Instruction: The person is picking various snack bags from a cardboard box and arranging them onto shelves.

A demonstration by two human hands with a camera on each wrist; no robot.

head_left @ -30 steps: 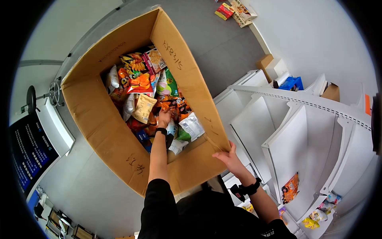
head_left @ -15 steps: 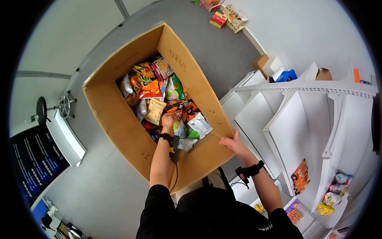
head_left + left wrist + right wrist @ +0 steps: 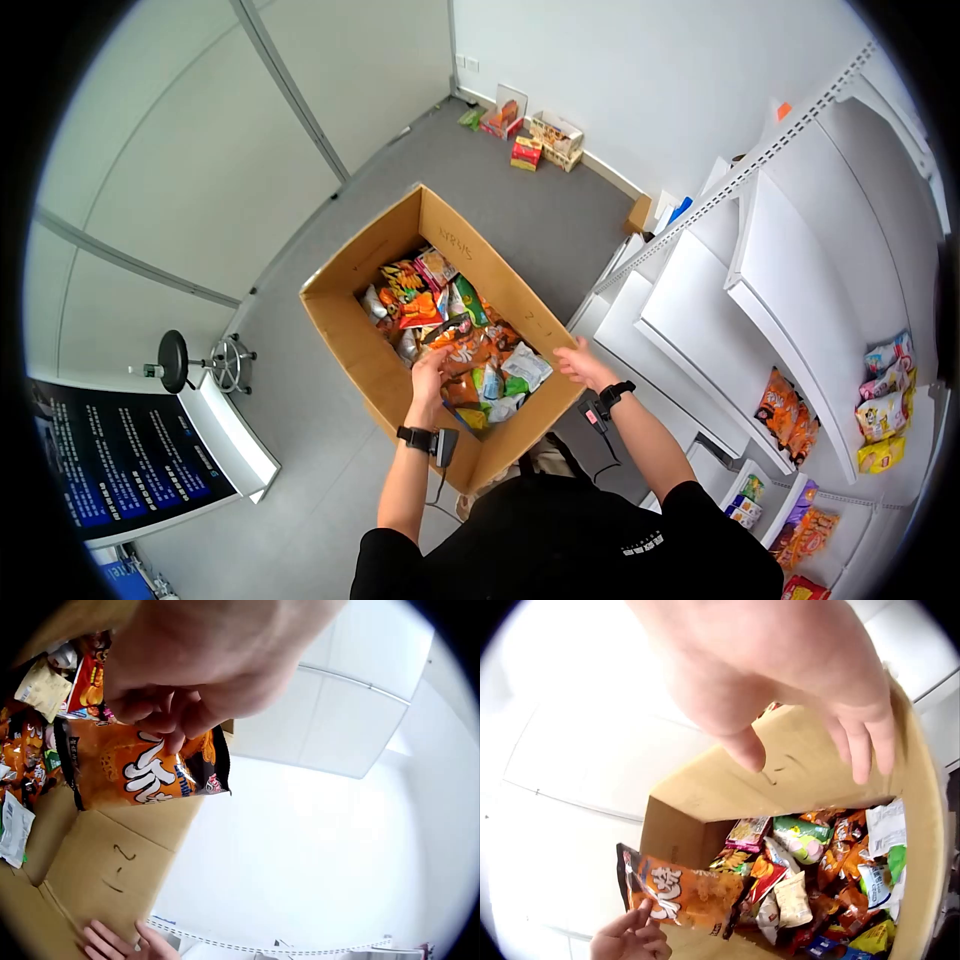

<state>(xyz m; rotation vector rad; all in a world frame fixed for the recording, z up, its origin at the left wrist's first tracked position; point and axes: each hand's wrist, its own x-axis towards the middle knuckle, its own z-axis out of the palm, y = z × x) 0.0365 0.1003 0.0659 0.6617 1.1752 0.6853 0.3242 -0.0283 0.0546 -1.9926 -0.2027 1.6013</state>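
Note:
My left hand (image 3: 428, 378) pinches an orange snack bag with dark ends (image 3: 139, 766) by its edge, holding it above the open end of a cardboard box (image 3: 365, 375). In the right wrist view the same bag (image 3: 686, 894) hangs level over the box's side, with the left hand (image 3: 632, 937) under it. My right hand (image 3: 588, 366) rests at the box's right edge, fingers over the rim and thumb apart. Inside the box lie several mixed snack packs, among them a white packet (image 3: 527, 368), a green bag (image 3: 466, 300) and a cream packet (image 3: 793, 899).
White shelves (image 3: 690, 290) stand on the right, holding orange bags (image 3: 787, 415) and other packs (image 3: 885, 420). Several food boxes (image 3: 555, 138) lie by the far wall. A round stool (image 3: 174, 361) and a dark screen (image 3: 130, 455) are on the left.
My left hand has risen out of the pile with the orange bag. The head view has shifted, so the box appears lower and smaller. My right hand stays at the box's edge.

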